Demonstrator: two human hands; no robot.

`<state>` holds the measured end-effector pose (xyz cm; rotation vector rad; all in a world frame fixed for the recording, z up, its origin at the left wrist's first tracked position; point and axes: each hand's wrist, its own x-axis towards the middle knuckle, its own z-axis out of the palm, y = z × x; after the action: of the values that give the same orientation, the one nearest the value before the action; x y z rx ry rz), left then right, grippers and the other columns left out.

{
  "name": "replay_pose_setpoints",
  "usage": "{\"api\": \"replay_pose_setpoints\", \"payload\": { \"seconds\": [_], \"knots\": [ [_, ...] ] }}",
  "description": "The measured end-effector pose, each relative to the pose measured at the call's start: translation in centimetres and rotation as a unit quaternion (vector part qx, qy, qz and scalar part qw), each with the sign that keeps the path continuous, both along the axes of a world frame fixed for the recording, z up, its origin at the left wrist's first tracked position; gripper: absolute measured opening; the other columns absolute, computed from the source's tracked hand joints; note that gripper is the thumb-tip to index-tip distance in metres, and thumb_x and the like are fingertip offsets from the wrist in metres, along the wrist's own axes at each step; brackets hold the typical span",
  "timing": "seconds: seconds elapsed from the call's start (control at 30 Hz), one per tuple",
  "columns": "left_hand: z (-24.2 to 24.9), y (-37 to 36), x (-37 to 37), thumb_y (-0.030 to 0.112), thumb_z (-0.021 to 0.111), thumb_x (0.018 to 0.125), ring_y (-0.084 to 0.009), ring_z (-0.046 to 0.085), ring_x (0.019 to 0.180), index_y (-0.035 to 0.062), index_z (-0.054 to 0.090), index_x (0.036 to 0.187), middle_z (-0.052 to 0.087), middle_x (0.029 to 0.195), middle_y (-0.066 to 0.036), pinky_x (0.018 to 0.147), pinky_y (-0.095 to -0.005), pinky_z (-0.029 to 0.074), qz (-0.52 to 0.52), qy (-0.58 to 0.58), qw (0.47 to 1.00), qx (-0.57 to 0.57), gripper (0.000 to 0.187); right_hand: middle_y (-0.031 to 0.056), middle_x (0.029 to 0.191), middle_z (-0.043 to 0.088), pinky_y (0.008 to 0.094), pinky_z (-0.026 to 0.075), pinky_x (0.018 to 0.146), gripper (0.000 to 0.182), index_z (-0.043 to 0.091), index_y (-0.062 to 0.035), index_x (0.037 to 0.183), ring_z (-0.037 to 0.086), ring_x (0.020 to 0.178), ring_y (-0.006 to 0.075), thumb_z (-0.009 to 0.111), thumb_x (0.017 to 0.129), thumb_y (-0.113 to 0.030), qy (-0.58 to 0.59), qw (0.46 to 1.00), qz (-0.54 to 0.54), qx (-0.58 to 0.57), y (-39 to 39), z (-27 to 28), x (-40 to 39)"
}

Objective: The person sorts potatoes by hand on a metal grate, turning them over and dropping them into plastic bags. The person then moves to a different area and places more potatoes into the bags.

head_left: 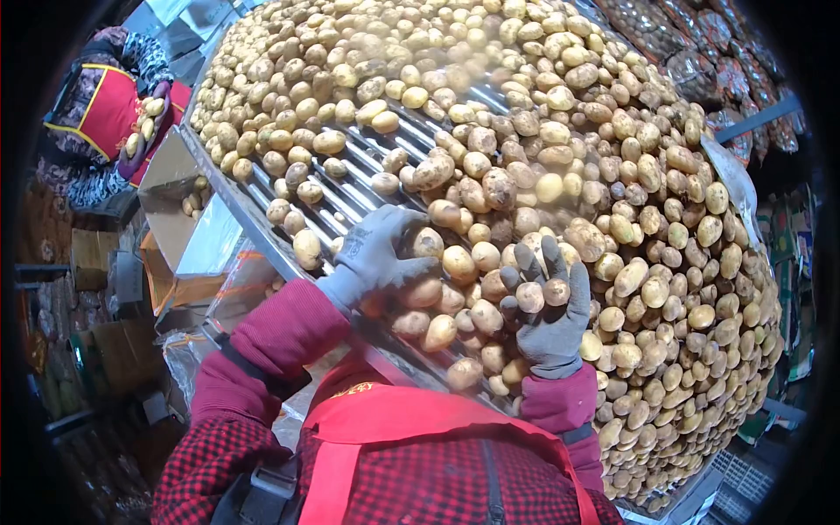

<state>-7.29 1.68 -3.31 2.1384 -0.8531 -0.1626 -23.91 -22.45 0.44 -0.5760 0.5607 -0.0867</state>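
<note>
Potatoes [630, 278] lie heaped over a slatted metal rack [363, 166], whose bars show to the upper left of the hands. My left hand [378, 254], in a grey glove, has its fingers spread beside a potato at the near edge of the heap. Palm up, my right hand [551, 315] wears a grey glove too and holds small potatoes [530, 297] against its curled fingers. Between the two hands lie several loose potatoes.
At the upper left a co-worker [109, 109] in a red apron holds potatoes in gloved hands. An open cardboard box [171, 166] stands beside the rack's metal edge [229, 197]. Filled net bags [731, 66] are piled at the upper right.
</note>
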Motion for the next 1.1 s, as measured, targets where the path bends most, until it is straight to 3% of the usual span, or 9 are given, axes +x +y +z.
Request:
{"api": "replay_pose_setpoints", "payload": {
  "seconds": [0.1, 0.2, 0.3, 0.4, 0.47, 0.57, 0.67, 0.9, 1.1],
  "knots": [
    [0.1, 0.7, -1.3, 0.031, 0.087, 0.083, -0.0273, 0.066, 0.115, 0.0073, 0.065, 0.136, 0.069, 0.117, -0.01, 0.102, -0.0401, 0.053, 0.019, 0.151, 0.982, -0.115, 0.062, 0.0103, 0.147, 0.062, 0.0401, 0.059, 0.082, 0.065, 0.051, -0.019, 0.156, 0.068, 0.119, 0.0315, 0.043, 0.107, -0.061, 0.02, 0.999, 0.002, -0.032, 0.4, 0.4, 0.3],
    [4.2, 0.8, -0.8, 0.02, 0.074, 0.098, -0.0187, 0.067, 0.115, 0.0077, 0.055, 0.151, 0.067, 0.131, -0.009, 0.103, -0.0368, 0.055, 0.048, 0.472, 0.847, -0.238, 0.057, 0.0118, 0.149, 0.061, 0.0394, 0.06, 0.081, 0.063, 0.049, -0.0174, 0.157, 0.068, 0.118, 0.0315, 0.04, 0.11, -0.058, 0.004, 0.999, 0.013, -0.044, 0.0, 0.3, -0.2],
    [3.9, 0.8, 0.0, 0.031, 0.066, 0.103, -0.0196, 0.067, 0.114, 0.0092, 0.053, 0.15, 0.064, 0.131, -0.005, 0.095, -0.0377, 0.057, 0.028, 0.541, 0.749, -0.383, 0.054, 0.0121, 0.153, 0.058, 0.0367, 0.063, 0.082, 0.052, 0.037, -0.0121, 0.162, 0.066, 0.124, 0.0306, 0.044, 0.114, -0.031, -0.109, 0.991, 0.039, -0.061, 0.1, 0.3, -0.7],
    [2.2, 0.3, 0.6, 0.04, 0.065, 0.103, -0.0209, 0.065, 0.12, 0.0104, 0.053, 0.148, 0.059, 0.146, -0.009, 0.094, -0.0371, 0.058, -0.013, 0.54, 0.733, -0.412, 0.056, 0.0137, 0.141, 0.066, 0.0424, 0.065, 0.077, 0.058, 0.052, -0.0146, 0.153, 0.073, 0.111, 0.0349, 0.047, 0.11, -0.053, -0.065, 0.996, 0.008, -0.069, 0.3, 0.2, -0.9],
    [2.6, -1.6, 1.2, 0.037, 0.067, 0.104, -0.0151, 0.067, 0.107, 0.0089, 0.064, 0.135, 0.067, 0.13, -0.007, 0.088, -0.0323, 0.057, 0.024, 0.505, 0.773, -0.385, 0.042, 0.0141, 0.142, 0.064, 0.0413, 0.065, 0.077, 0.057, 0.05, -0.0136, 0.154, 0.072, 0.114, 0.0336, 0.046, 0.111, -0.05, -0.05, 0.969, -0.045, -0.237, 1.2, -0.5, -1.0],
    [4.2, -4.7, 2.6, 0.028, 0.076, 0.1, -0.0071, 0.065, 0.087, 0.0051, 0.076, 0.106, 0.071, 0.091, 0.003, 0.077, -0.0272, 0.053, 0.043, 0.427, 0.867, -0.255, 0.023, 0.0159, 0.143, 0.064, 0.0422, 0.062, 0.076, 0.056, 0.051, -0.0109, 0.152, 0.071, 0.115, 0.0328, 0.045, 0.112, -0.048, -0.061, 0.997, -0.049, 0.013, 0.3, -0.4, -1.3],
    [5.8, -8.2, 4.2, 0.029, 0.071, 0.101, -0.0136, 0.068, 0.094, 0.0047, 0.073, 0.118, 0.072, 0.1, -0.007, 0.085, -0.0341, 0.055, -0.084, -0.053, 0.995, -0.018, 0.03, 0.0163, 0.143, 0.064, 0.0434, 0.062, 0.077, 0.055, 0.052, -0.0109, 0.15, 0.072, 0.111, 0.0335, 0.045, 0.112, -0.049, -0.061, 0.996, -0.055, -0.028, 0.0, -0.6, -1.6],
    [6.4, -8.1, 0.5, 0.023, 0.066, 0.105, -0.0109, 0.064, 0.106, 0.0055, 0.069, 0.134, 0.072, 0.114, -0.002, 0.094, -0.0303, 0.053, -0.121, 0.455, 0.865, -0.175, 0.034, 0.0111, 0.122, 0.069, 0.0401, 0.06, 0.066, 0.06, 0.056, -0.0105, 0.148, 0.07, 0.091, 0.028, 0.045, 0.109, -0.055, 0.017, 0.999, -0.045, 0.017, 0.1, 0.3, -0.8],
    [3.3, 0.9, -2.3, 0.024, 0.057, 0.111, -0.0114, 0.064, 0.104, 0.0043, 0.067, 0.138, 0.07, 0.119, -0.005, 0.091, -0.0292, 0.053, 0.056, 0.46, 0.841, -0.279, 0.035, 0.0133, 0.12, 0.069, 0.0414, 0.06, 0.07, 0.054, 0.057, -0.009, 0.147, 0.07, 0.092, 0.0304, 0.048, 0.109, -0.047, 0.055, 0.997, 0.039, -0.021, 4.4, 3.2, 1.4]
  ]
}}
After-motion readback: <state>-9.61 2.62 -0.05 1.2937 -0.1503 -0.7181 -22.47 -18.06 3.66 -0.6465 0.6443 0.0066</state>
